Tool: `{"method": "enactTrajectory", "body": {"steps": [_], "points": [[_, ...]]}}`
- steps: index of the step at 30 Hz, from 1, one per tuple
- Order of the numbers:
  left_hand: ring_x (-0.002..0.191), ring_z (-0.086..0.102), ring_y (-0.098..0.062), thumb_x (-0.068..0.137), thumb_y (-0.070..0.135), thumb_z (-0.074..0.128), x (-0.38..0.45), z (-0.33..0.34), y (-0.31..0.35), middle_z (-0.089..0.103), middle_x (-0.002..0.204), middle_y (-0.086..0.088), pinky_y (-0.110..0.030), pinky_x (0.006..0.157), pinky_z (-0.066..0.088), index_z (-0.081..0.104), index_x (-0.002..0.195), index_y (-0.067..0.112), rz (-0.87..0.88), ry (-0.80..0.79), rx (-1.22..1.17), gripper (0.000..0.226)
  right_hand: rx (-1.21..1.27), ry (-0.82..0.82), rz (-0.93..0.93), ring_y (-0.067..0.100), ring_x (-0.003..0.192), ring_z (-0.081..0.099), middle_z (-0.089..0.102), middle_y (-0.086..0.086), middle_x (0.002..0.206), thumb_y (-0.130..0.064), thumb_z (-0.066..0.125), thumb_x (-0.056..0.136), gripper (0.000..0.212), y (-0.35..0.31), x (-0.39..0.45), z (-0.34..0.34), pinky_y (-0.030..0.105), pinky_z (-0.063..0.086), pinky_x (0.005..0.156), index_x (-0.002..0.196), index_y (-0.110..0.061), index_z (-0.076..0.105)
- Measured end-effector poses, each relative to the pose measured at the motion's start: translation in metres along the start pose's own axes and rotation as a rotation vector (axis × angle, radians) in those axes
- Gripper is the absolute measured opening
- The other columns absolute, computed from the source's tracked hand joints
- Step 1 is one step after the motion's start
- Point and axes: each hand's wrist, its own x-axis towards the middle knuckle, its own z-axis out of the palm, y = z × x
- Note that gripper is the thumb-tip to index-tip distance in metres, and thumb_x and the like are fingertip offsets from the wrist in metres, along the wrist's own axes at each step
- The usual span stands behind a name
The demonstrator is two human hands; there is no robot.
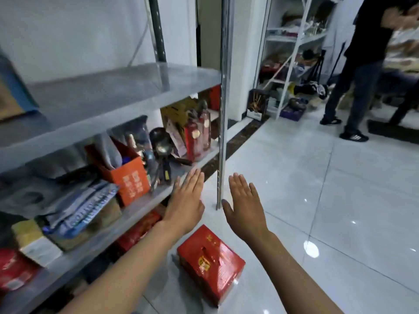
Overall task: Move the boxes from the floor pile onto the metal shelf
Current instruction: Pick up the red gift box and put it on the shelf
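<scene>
left hand [186, 200] and right hand [243, 205] spread flat, empty, above red box [210, 266] on floor, metal shelf [108, 96] contents blurred

Bystander [360, 71] beside cluttered white rack [292, 48]

The floor [317, 189] is made of big white shiny tiles, and small bright spots of light shine on it. A dark strip [240, 134] runs along the floor next to the white wall [79, 30]. Far back on the right stands a white rack [292, 39] full of mixed things, too blurry to name. A dark box [257, 104] and a purple box [292, 112] sit on the floor by it. A person in dark clothes [360, 64] stands at the right, near a dark mat [392, 130].
</scene>
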Motion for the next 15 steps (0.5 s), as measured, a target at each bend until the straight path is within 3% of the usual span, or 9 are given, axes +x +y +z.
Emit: {"method": "enactTrajectory", "body": {"steps": [5,9,15], "points": [[0.149,-0.010,-0.018,0.096,0.028,0.038,0.018,0.096,0.011,-0.005,0.162,-0.006,-0.037,0.114,-0.016,-0.002,0.153,0.009,-0.030,-0.104,-0.061,0.073,0.032,-0.109,0.081,0.015,0.151,0.001,0.010,0.002,0.163,-0.035,0.039,0.101,0.063,0.057,0.009,0.081,0.034,-0.001,0.122,0.155,-0.016,0.013],[0.148,-0.011,-0.015,0.097,0.027,0.038,0.021,0.173,0.015,-0.009,0.162,-0.003,-0.040,0.121,-0.005,-0.004,0.153,0.011,-0.110,-0.247,-0.136,0.072,0.075,-0.209,0.136,0.018,0.151,0.006,0.015,0.004,0.162,-0.033,0.042,0.100,0.064,0.085,0.008,0.157,0.034,0.003,0.121,0.154,-0.013,0.017],[0.149,-0.008,-0.015,0.099,0.026,0.038,0.009,0.280,0.013,-0.006,0.162,-0.002,-0.040,0.121,0.000,-0.004,0.153,0.012,-0.194,-0.411,-0.226,0.070,0.125,-0.382,0.232,0.020,0.151,0.007,0.015,0.007,0.162,-0.031,0.042,0.100,0.063,0.120,-0.010,0.261,0.037,0.007,0.123,0.154,-0.010,0.017]]}}
